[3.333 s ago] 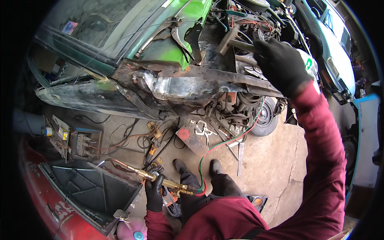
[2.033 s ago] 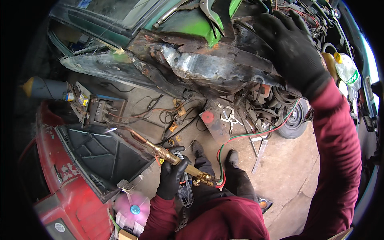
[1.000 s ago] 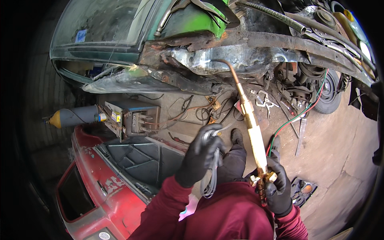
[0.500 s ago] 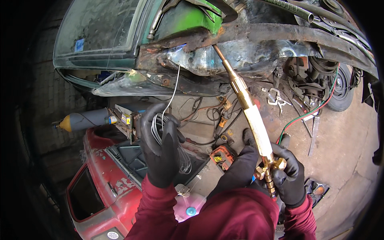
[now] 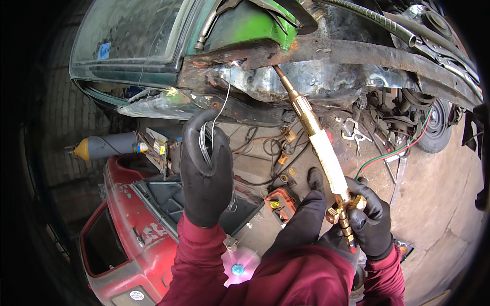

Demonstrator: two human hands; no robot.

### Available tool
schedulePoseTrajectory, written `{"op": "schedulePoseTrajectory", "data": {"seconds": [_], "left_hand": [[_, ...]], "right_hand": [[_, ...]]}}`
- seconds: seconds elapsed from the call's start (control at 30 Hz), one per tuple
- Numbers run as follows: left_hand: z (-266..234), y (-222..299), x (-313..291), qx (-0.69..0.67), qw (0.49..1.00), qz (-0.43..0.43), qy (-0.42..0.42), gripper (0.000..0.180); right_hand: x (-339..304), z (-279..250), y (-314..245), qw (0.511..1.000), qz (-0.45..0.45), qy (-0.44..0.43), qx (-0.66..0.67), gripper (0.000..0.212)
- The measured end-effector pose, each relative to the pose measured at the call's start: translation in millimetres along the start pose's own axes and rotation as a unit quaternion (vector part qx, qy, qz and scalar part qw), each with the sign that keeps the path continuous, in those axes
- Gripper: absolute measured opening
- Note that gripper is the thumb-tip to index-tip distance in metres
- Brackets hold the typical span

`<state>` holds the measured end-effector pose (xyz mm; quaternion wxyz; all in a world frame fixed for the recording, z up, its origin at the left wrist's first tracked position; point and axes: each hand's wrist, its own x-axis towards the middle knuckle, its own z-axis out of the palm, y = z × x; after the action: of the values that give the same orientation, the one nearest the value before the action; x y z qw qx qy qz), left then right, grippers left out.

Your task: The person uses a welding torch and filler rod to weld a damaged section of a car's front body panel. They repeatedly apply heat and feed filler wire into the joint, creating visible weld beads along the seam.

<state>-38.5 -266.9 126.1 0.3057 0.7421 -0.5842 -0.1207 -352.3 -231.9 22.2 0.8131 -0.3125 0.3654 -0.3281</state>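
My gloved right hand (image 5: 371, 219) is closed around the valve end of a brass gas torch (image 5: 327, 159). The torch slants up and left, its copper tip at the rusty seam of the dark car body panel (image 5: 311, 76). In my gloved left hand (image 5: 206, 178) is a looped coil of thin metal filler wire (image 5: 224, 100), fingers wrapped round it. The wire's free end runs up to the panel, left of the torch tip. A small bright orange-white spot glows there; whether the wire touches the metal I cannot tell.
Red and green hoses (image 5: 397, 151) run beside a wheel (image 5: 437, 125) at right. Locking pliers (image 5: 353, 130), an angle grinder (image 5: 281, 160) with cables, and an orange box (image 5: 282, 204) lie on the floor. At left are a gas cylinder (image 5: 113, 145) and a red vehicle cab (image 5: 133, 229).
My left hand has risen slightly with the wire coil, and the wire end sits closer to the seam. A bright spot now shows there. The view has shifted a little.
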Motion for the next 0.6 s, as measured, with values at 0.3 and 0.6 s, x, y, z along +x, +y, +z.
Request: {"op": "schedulePoseTrajectory", "data": {"seconds": [0.3, 0.6], "left_hand": [[5, -1, 10, 0.031, 0.995, 0.091, 0.019, 0.034], [7, 0, 11, 0.016, 0.999, 0.038, 0.002, 0.037]], "right_hand": [[7, -5, -7, 1.000, 0.018, 0.000, 0.011, 0.065], [4, 2, -18, 0.994, 0.037, 0.051, -0.091, 0.088]]}}
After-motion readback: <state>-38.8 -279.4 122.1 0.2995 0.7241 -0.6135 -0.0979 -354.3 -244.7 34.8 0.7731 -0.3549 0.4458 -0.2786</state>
